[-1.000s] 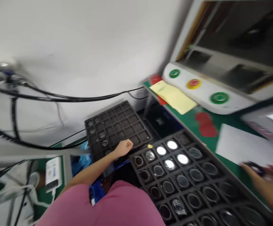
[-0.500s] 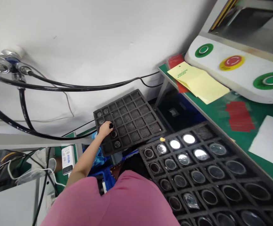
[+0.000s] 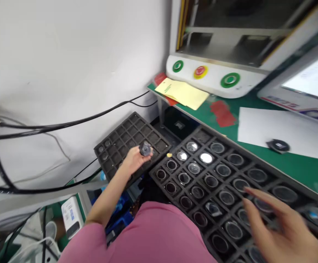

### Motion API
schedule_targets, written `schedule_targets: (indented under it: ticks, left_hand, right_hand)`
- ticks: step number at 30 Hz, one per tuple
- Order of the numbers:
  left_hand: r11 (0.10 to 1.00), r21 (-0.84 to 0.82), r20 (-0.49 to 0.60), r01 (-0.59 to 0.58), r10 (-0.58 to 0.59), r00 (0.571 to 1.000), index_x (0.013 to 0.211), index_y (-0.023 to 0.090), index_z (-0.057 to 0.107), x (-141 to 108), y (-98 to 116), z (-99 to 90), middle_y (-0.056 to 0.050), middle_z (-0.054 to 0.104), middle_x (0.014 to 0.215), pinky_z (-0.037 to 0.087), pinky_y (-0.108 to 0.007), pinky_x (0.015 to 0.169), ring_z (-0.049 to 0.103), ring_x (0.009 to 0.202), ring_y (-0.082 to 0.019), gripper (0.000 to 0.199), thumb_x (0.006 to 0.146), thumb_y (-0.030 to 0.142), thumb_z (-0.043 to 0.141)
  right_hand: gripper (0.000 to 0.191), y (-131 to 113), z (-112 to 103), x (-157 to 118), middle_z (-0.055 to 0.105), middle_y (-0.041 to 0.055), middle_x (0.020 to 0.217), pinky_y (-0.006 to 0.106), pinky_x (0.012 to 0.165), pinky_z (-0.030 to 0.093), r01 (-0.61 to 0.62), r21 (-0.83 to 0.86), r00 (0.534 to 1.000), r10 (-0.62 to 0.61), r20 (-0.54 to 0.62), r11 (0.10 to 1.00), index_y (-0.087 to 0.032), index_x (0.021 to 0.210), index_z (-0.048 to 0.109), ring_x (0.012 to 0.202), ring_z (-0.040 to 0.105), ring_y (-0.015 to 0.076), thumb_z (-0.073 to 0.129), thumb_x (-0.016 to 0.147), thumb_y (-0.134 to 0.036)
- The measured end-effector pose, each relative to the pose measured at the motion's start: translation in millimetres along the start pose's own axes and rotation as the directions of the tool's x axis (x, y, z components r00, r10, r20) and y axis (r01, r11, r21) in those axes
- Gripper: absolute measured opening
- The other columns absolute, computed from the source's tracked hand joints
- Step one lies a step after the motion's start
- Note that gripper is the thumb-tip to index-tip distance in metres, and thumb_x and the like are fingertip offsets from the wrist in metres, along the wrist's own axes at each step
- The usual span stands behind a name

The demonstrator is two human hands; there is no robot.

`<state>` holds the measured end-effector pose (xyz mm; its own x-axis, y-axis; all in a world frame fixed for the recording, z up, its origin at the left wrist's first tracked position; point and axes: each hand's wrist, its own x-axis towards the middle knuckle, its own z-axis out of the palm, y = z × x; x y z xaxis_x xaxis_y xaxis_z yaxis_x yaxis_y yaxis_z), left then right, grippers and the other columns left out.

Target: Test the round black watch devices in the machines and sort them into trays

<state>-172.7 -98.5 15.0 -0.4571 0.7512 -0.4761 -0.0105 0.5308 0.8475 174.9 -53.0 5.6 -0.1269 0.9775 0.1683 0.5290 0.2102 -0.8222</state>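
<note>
My left hand (image 3: pixel 137 159) is closed on a small round watch case (image 3: pixel 145 148), its dark back with a circular centre showing. It is held above the far foam tray (image 3: pixel 126 126), where a few round pieces (image 3: pixel 104 156) sit in the left-hand pockets. My right hand (image 3: pixel 285 230) is over the near foam tray (image 3: pixel 159 179), thumb and fingers apart, with nothing seen between them. Round glass-faced watch cases (image 3: pixel 211 180) fill most of that tray's visible pockets. My right hand hides part of its lower right side.
Right of the trays runs a green bench (image 3: pixel 298 160) carrying yellow paper (image 3: pixel 183 91), white paper (image 3: pixel 249 128) with a dark round part (image 3: pixel 278 145), and a machine panel with push buttons (image 3: pixel 200 72). A monitor (image 3: pixel 312 76) stands further right. Black cables (image 3: pixel 93 118) cross the left wall.
My left hand has lifted the watch case from the far tray and moved right with it. My right hand has come into view at lower right. The camera has turned right.
</note>
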Motion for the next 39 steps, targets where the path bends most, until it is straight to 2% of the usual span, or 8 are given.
schedule_targets:
  ticks: [3, 6, 8, 11, 17, 24, 29, 39]
  left_hand:
    - [0.976, -0.215, 0.336, 0.028, 0.047, 0.941, 0.101, 0.010, 0.070, -14, 20, 64.8, -0.017, 0.074, 0.096, 0.057, -0.034, 0.067, 0.070, 0.074, -0.024, 0.072, 0.066, 0.073, 0.063]
    - [0.866, -0.422, 0.673, 0.269, 0.101, 0.732, 0.090, 0.011, 0.072, -25, 33, 111.6, -0.010, 0.073, 0.080, 0.053, -0.025, 0.058, 0.067, 0.062, -0.017, 0.063, 0.053, 0.062, 0.082]
    - [0.829, -0.404, 0.793, 0.387, 0.106, 0.600, 0.084, 0.010, 0.073, -28, 38, 132.9, -0.006, 0.070, 0.069, 0.051, -0.022, 0.056, 0.064, 0.056, -0.014, 0.057, 0.051, 0.054, 0.088]
    - [0.835, -0.332, 0.856, 0.438, 0.072, 0.512, 0.080, 0.009, 0.074, -31, 43, 153.9, -0.004, 0.068, 0.064, 0.052, -0.021, 0.056, 0.064, 0.054, -0.013, 0.052, 0.051, 0.050, 0.090]
    - [0.837, -0.336, 0.798, 0.432, 0.009, 0.603, 0.085, 0.010, 0.076, -34, 48, 168.4, -0.008, 0.075, 0.078, 0.056, -0.021, 0.064, 0.068, 0.065, -0.015, 0.046, 0.054, 0.040, 0.091]
    - [0.824, -0.353, 0.719, 0.442, -0.064, 0.693, 0.087, 0.011, 0.077, -25, 43, 162.9, -0.010, 0.077, 0.086, 0.057, -0.020, 0.064, 0.072, 0.071, -0.017, 0.043, 0.054, 0.036, 0.092]
    - [0.807, -0.399, 0.697, 0.436, -0.042, 0.716, 0.088, 0.013, 0.077, -23, 38, 157.5, -0.010, 0.078, 0.091, 0.057, -0.023, 0.069, 0.073, 0.075, -0.018, 0.039, 0.059, 0.034, 0.090]
    - [0.739, -0.545, 0.518, 0.397, -0.076, 0.852, 0.083, 0.012, 0.072, -8, 25, 119.8, -0.010, 0.077, 0.086, 0.055, -0.026, 0.070, 0.072, 0.073, -0.018, 0.034, 0.058, 0.028, 0.088]
  right_hand:
    - [0.025, -32, 15, 4, 0.072, 0.0068, 0.102, 0.046, 0.095, 0.054, 0.033, 0.234, 0.998, -0.020, -0.058, 0.972, -0.026, 0.107, 0.065, 0.095, 0.069, 0.0247, 0.071, 0.083, -0.031]
    - [0.030, -54, 19, 19, 0.073, 0.0061, 0.108, 0.037, 0.090, 0.058, -0.030, 0.522, 0.999, 0.016, 0.031, 0.853, -0.024, 0.114, 0.060, 0.101, 0.070, 0.0207, 0.068, 0.085, -0.027]
    - [0.034, -58, 16, 27, 0.074, 0.0059, 0.108, 0.034, 0.088, 0.059, -0.080, 0.621, 0.997, 0.054, 0.062, 0.780, -0.025, 0.115, 0.059, 0.101, 0.070, 0.0196, 0.071, 0.083, -0.026]
    - [0.029, -59, 10, 27, 0.076, 0.0031, 0.090, 0.029, 0.077, 0.061, -0.129, 0.651, 0.987, 0.162, 0.010, 0.748, -0.024, 0.102, 0.062, 0.085, 0.073, 0.0179, 0.075, 0.077, -0.023]
    - [0.013, -45, -22, 11, 0.070, -0.0007, 0.073, 0.028, 0.071, 0.059, 0.041, 0.561, 0.968, 0.107, -0.228, 0.827, -0.023, 0.084, 0.064, 0.073, 0.070, 0.0154, 0.075, 0.077, -0.020]
    - [0.028, 88, -96, 91, 0.064, -0.0016, 0.076, 0.031, 0.069, 0.057, -0.216, 0.350, 0.844, 0.354, -0.403, 0.912, -0.018, 0.094, 0.057, 0.071, 0.065, 0.0139, 0.074, 0.080, -0.034]
    - [0.024, 137, -75, 160, 0.065, 0.0029, 0.093, 0.030, 0.068, 0.056, -0.309, 0.185, 0.901, 0.349, -0.257, 0.933, -0.013, 0.105, 0.061, 0.076, 0.064, 0.0129, 0.060, 0.094, -0.034]
    - [0.030, 132, -43, 186, 0.059, 0.0092, 0.122, 0.047, 0.094, 0.050, -0.175, -0.296, 0.983, 0.149, -0.109, 0.939, -0.016, 0.117, 0.059, 0.110, 0.058, 0.0233, 0.061, 0.093, -0.033]
